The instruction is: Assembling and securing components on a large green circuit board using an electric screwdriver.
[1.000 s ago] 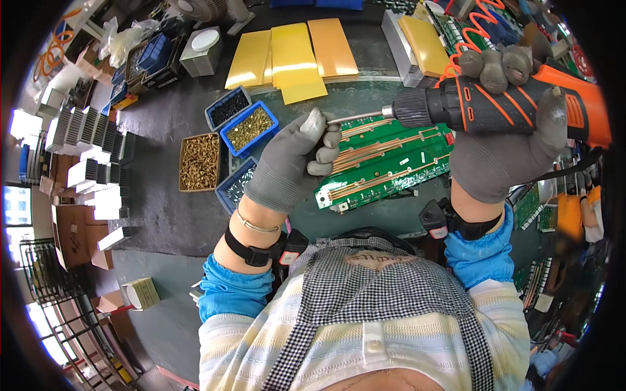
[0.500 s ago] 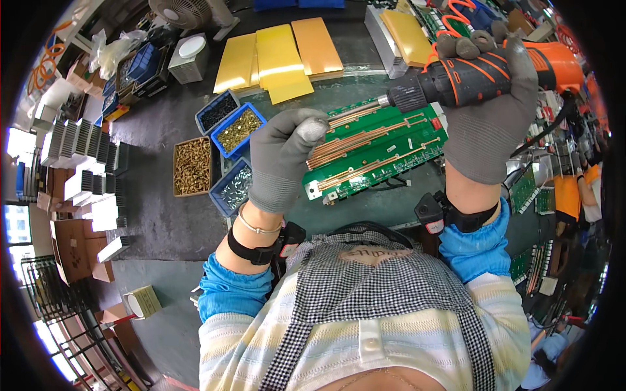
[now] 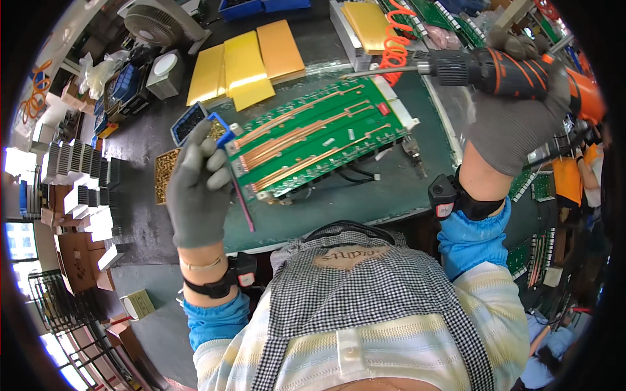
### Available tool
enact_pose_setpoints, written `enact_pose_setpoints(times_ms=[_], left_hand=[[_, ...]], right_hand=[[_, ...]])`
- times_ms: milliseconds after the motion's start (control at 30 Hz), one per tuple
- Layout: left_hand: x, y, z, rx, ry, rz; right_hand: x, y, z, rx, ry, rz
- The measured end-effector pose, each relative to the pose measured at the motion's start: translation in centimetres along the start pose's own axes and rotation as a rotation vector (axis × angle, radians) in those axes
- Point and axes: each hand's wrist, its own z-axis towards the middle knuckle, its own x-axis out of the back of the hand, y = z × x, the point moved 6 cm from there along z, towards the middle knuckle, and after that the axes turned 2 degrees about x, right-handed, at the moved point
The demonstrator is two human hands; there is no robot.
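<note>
Left hand: grey knit glove [image 3: 199, 189], left of the frame's centre, fingers loosely bent and partly curled inward; whether anything sits between them I cannot tell.
Beside the left fingers: a thin purple-pink stick [image 3: 245, 208] slants down from them; whether it is gripped is unclear.
Right hand: matching grey knit glove [image 3: 515, 127], upper right, fingers and thumb wrapped firmly round a black-and-orange power drill [image 3: 486, 70].
Drill bit: long, thin metal shaft [image 3: 385, 72] pointing left, its tip over the upper edge of the board; contact cannot be told.
Board: long green circuit board with copper-coloured rods [image 3: 339, 127], in the middle of the frame, tilted with its right end higher; its left end lies just beside the left hand.
Under the board's lower edge: a black cable [image 3: 355, 174] with a light plug, and a small metal fitting [image 3: 413, 154] near the right end.
Bins: behind the left fingers, a blue plastic bin of brass-coloured parts [image 3: 227, 133], a grey-blue bin of black parts [image 3: 188, 121], and a cardboard box of brass-coloured pieces [image 3: 163, 174].
Upper middle: flat yellow and orange sheets [image 3: 246, 65] in overlapping piles; right of them, a coiled orange hose [image 3: 395, 49].
Upper left: grey fan [image 3: 153, 26].
Far left: rows of silver finned metal blocks [image 3: 75, 163].
</note>
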Motion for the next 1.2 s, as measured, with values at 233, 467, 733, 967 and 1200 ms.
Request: enact_pose_setpoints(times_ms=[233,467,733,967,1200], left_hand=[[-10.3,-10.7,0.1,0.11,-0.169,1.291],[-13.8,-19.9,4.9,-0.363,-0.061,1.931],[-14.2,-22.1,5.8,-0.342,0.13,2.097],[-13.9,-22.0,5.7,-0.4,0.199,1.997],[-14.8,-22.2,5.7,-0.391,0.326,2.109]], right_hand=[[8.6,-5.0,3.8,-0.031,-0.068,0.07],[17.9,-0.2,6.4,-0.171,0.184,-0.114],[22.5,11.3,6.7,-0.654,0.256,0.311],[20.5,15.8,5.3,-0.769,0.336,0.162],[13.3,16.5,1.2,-0.833,0.38,0.487]])
